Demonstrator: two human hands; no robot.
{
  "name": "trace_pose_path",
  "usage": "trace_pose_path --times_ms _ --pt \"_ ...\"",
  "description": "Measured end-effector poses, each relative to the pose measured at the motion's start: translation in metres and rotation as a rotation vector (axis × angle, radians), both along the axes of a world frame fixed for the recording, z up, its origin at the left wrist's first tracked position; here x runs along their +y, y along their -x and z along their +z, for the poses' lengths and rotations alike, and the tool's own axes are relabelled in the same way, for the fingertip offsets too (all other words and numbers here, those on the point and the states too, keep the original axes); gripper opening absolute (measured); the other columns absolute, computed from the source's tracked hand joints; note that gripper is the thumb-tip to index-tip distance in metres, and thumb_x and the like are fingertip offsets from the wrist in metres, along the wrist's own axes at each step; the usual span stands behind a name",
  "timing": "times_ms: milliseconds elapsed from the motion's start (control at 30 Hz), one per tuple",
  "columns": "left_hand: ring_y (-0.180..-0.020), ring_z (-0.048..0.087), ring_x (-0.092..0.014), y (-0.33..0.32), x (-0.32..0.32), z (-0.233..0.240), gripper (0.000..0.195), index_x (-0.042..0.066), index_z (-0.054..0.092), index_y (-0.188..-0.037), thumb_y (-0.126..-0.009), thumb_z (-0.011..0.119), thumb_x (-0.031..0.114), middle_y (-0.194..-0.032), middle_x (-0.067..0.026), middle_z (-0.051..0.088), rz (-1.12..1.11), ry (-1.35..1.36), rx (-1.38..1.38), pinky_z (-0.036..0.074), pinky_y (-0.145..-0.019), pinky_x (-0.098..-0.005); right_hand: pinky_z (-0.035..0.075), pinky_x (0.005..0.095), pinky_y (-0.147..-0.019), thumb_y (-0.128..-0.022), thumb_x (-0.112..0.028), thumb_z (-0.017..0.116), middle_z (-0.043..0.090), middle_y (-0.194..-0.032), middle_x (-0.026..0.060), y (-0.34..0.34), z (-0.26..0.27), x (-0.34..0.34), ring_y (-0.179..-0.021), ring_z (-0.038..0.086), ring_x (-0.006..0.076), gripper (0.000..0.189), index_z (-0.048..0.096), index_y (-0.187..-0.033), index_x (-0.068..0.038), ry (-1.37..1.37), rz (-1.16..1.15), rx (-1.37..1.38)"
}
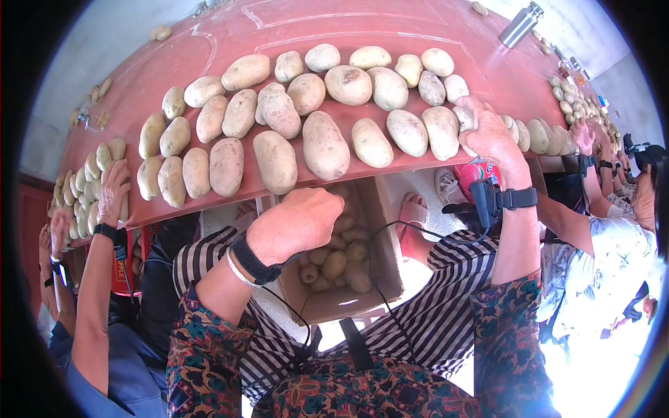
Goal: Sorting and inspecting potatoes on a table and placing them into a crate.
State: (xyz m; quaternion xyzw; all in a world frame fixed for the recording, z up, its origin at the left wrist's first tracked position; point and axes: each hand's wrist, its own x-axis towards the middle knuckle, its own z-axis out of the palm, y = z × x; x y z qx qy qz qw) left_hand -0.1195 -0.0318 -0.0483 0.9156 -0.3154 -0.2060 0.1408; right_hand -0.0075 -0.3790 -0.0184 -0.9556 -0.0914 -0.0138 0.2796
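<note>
Several rows of potatoes (326, 146) lie along the near edge of the red table (292, 36). My left hand (295, 224) is over the left side of an open cardboard box (389, 271), just off the table edge, its fingers curled; whether it holds anything is hidden. More potatoes (334, 264) lie inside the box. At the right end of the rows, my right hand (488, 130) has its fingers around a small potato (464, 118) on the table, beside a larger one (441, 133).
Co-workers' hands touch other potato groups at left (112, 188) and right (583, 136). A steel bottle (521, 25) stands on the far right of the table. Black cables (387, 308) hang across my lap and the box. Red boxes are below the table on both sides.
</note>
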Motion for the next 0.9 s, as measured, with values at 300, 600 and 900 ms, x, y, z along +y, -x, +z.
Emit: trace_pose_path --times_ms 300,600,900 --pt "-0.089 0.069 -0.043 0.001 0.002 -0.007 0.017 -0.004 0.064 -0.093 -0.082 0.066 0.009 -0.085 -0.0244 0.069 -0.015 0.055 -0.056 0.054 -0.078 -0.0525 0.051 0.0427 -0.094 -0.073 -0.02 0.069 0.07 -0.109 0.028 0.015 0.002 0.004 -0.107 0.069 0.0375 0.063 0.058 -0.133 -0.005 0.219 -0.125 0.022" --pt "-0.095 0.067 -0.042 -0.004 0.006 -0.005 0.016 -0.003 0.065 -0.095 -0.084 0.065 0.008 -0.09 -0.0231 0.069 -0.01 0.015 -0.043 0.053 -0.084 -0.051 0.055 0.0371 -0.084 -0.086 -0.028 0.063 0.07 -0.113 0.0152 0.029 0.01 0.002 -0.093 0.069 0.0228 0.062 0.055 -0.139 0.003 -0.789 -0.152 0.113" --pt "-0.097 0.066 -0.042 -0.001 0.008 -0.006 0.017 -0.003 0.064 -0.097 -0.084 0.064 0.008 -0.093 -0.0234 0.069 0.002 0.038 -0.07 0.053 -0.085 -0.0506 0.059 0.0305 -0.069 -0.09 -0.036 0.06 0.069 -0.116 0.012 0.081 0.009 0.062 -0.093 0.069 0.0173 0.062 0.058 -0.135 0.005 -0.887 0.486 0.719"
